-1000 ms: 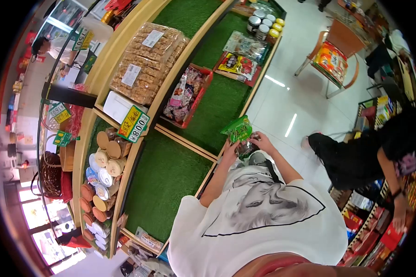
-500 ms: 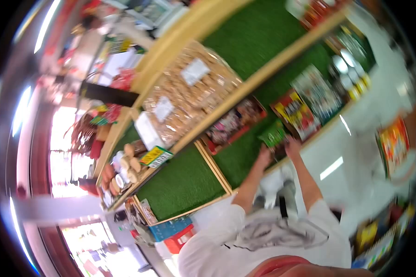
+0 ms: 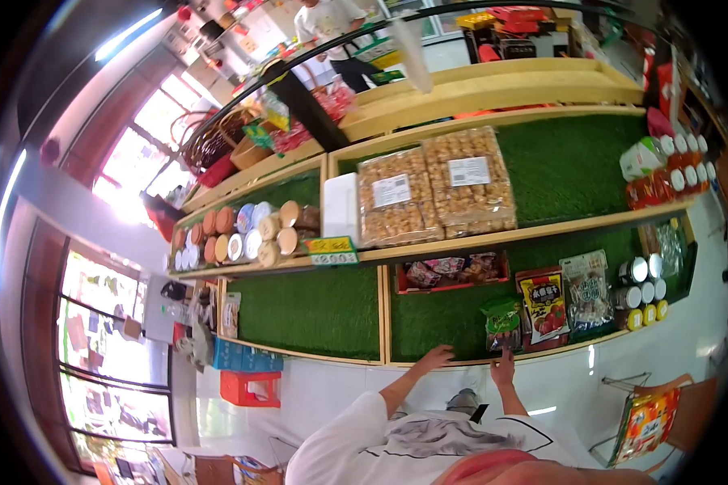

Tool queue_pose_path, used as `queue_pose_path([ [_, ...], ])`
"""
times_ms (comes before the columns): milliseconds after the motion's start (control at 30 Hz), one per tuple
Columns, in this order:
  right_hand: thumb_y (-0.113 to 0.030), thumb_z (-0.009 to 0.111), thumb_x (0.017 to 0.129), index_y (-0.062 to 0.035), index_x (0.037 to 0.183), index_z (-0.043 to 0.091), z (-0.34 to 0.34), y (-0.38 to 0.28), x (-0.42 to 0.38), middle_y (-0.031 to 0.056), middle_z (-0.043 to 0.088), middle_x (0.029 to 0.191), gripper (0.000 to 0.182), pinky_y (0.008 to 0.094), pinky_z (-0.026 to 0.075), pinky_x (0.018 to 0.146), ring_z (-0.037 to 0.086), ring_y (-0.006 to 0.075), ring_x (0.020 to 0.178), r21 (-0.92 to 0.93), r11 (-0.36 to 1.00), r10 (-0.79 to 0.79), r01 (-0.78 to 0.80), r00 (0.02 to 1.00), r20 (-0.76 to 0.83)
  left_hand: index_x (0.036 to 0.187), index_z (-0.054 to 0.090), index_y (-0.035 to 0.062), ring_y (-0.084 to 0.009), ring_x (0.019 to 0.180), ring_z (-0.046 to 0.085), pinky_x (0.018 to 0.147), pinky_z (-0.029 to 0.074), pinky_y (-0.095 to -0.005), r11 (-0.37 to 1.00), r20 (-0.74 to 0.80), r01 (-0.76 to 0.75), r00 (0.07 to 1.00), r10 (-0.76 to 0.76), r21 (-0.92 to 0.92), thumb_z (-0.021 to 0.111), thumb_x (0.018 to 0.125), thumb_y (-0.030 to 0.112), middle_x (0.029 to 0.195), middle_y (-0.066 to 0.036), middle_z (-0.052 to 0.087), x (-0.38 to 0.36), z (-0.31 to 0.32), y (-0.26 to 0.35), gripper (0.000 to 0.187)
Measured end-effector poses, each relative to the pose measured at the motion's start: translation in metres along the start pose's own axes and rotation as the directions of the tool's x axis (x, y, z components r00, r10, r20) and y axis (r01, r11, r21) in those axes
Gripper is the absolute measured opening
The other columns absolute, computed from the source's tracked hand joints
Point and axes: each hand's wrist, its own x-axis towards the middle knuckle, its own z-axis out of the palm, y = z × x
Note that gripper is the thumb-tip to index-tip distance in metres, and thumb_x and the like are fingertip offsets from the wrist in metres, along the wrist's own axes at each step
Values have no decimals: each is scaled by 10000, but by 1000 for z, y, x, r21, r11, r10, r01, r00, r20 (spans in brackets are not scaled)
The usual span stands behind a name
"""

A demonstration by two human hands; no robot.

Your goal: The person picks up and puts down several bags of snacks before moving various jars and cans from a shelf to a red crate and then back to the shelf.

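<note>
My left hand (image 3: 435, 358) reaches over the front edge of the lower shelf, fingers apart, with nothing in it. A green-topped bag (image 3: 503, 325) lies on the green lining to its right. My right hand (image 3: 503, 368) is at the near edge of that bag, its fingers extended and touching or just over the bag's lower part. Right of the bag lie a yellow, black and red packet (image 3: 544, 305) and a clear bag of pale pieces (image 3: 588, 293). Behind them is a red box (image 3: 451, 273) of wrapped snacks.
Two large packs (image 3: 469, 182) and lidded jars (image 3: 252, 234) stand on the upper shelf (image 3: 364, 257). White- and yellow-lidded jars (image 3: 643, 291) are at the right. A red stool (image 3: 249, 388) stands lower left, a chair (image 3: 679, 404) lower right. Another person (image 3: 328, 28) is at the back.
The view has turned and levelled. My left hand has come away from the green-topped bag to its left, and the bag now lies beside the yellow, black and red packet.
</note>
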Motion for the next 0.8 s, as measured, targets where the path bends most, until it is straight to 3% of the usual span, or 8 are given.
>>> queue_pose_path([
  [133,-218,701,804,-90,1424,406,8,-35,-2,251,499,1341,699,516,477,950,527,440,1188,-163,981,138,-103,966,219,1263,589,94,-188,948,672,819,553,-312,905,-435,-352,794,424,238,653,892,87,1117,-105,673,-75,-82,-109,377],
  [300,-298,656,811,-106,1387,489,51,-92,5,228,541,1333,631,505,454,999,543,416,1203,-273,962,111,-10,928,355,1169,586,40,-159,758,661,593,523,-272,905,-772,-272,629,-91,-328,545,900,94,926,-93,686,-232,-121,-222,278],
  [400,-314,636,796,-101,1373,529,97,-119,-7,238,563,1327,625,460,443,1032,542,400,1227,-292,954,94,64,863,497,1225,506,55,-192,757,641,571,505,-294,832,-624,-6,663,-412,-555,554,923,210,947,-115,663,-294,-125,-319,343],
  [467,-323,626,786,-97,1361,549,138,-138,-14,244,575,1318,622,434,439,1041,542,394,1236,-281,952,62,122,822,566,864,601,55,-168,524,542,392,403,-339,685,-573,6,542,-614,-728,507,861,76,734,-76,588,-325,-103,-353,97],
  [500,-328,620,783,-96,1353,558,156,-146,-23,245,579,1312,619,427,439,1043,543,392,1235,-277,949,42,148,814,579,878,610,50,-183,544,557,416,421,-343,688,-561,21,561,-609,-725,509,868,95,749,-85,602,-339,-97,-375,111],
  [633,-348,638,766,-62,1338,567,214,-189,-53,245,574,1322,644,412,442,1041,549,381,1234,-364,909,45,204,819,572,936,642,33,-243,624,616,513,490,-359,971,-689,-214,687,229,109,518,898,170,810,-121,657,-380,-77,-447,189],
  [700,-343,664,751,-41,1349,553,228,-237,-63,244,576,1323,679,412,455,1029,559,371,1228,-393,900,105,187,782,614,1159,600,42,-274,762,655,658,534,-413,946,-583,98,766,-269,-309,539,907,249,959,-132,696,-374,-102,-457,332],
  [800,-307,689,749,-38,1344,541,268,-264,-66,247,604,1266,670,433,466,1012,589,382,1173,-397,911,145,109,818,557,1245,557,70,-267,908,656,768,532,-457,689,-495,21,680,-541,-724,542,904,303,1107,-120,680,-381,-131,-446,413],
])
